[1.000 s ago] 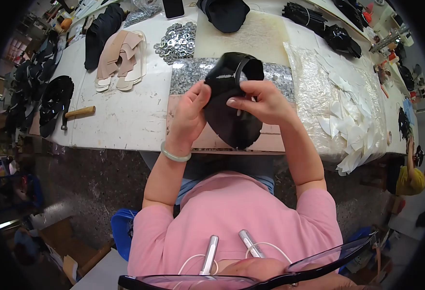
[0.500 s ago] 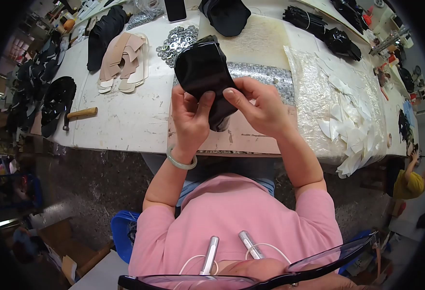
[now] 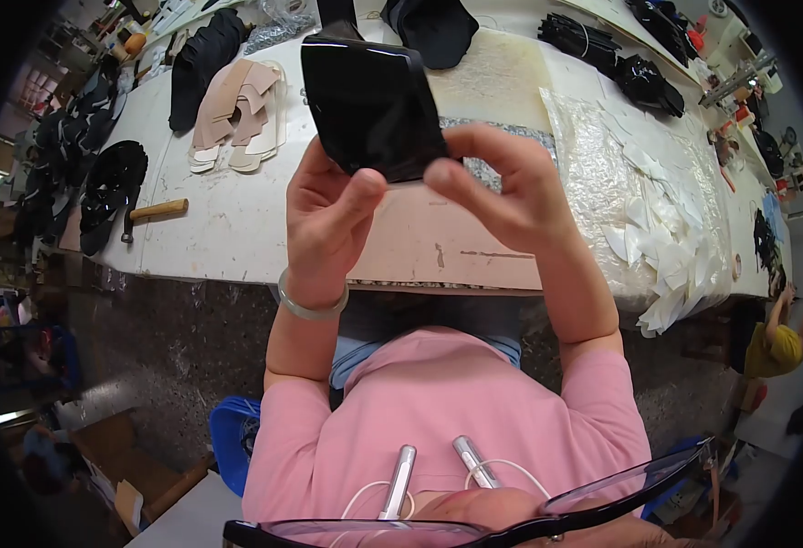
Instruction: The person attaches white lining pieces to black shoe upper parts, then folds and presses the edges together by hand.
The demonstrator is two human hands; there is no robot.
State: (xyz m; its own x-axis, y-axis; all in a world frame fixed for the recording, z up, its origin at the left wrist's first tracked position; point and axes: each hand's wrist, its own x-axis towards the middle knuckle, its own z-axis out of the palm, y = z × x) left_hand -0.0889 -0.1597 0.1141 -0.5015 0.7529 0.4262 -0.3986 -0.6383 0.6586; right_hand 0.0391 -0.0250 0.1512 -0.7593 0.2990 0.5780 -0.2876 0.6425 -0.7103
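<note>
A glossy black leather-like piece is held up over the near part of the table, its shiny face toward me. At its lower left corner my left hand grips it, thumb in front and fingers behind. My right hand pinches the lower right edge between thumb and fingers; the thumb is slightly blurred. Beneath the hands lies a pale pink work board. The raised piece covers most of the metallic patterned strip behind it.
Left on the white table are a hammer, stacked beige cut pieces and black parts. White cut pieces lie on clear plastic at right. Further back are a black piece and black bundles. Another person is far right.
Both hands have raised the black piece upward and slightly away, and its face has turned flatter toward me. The left hand has shifted left; the piece now hides the pile of small metallic parts.
</note>
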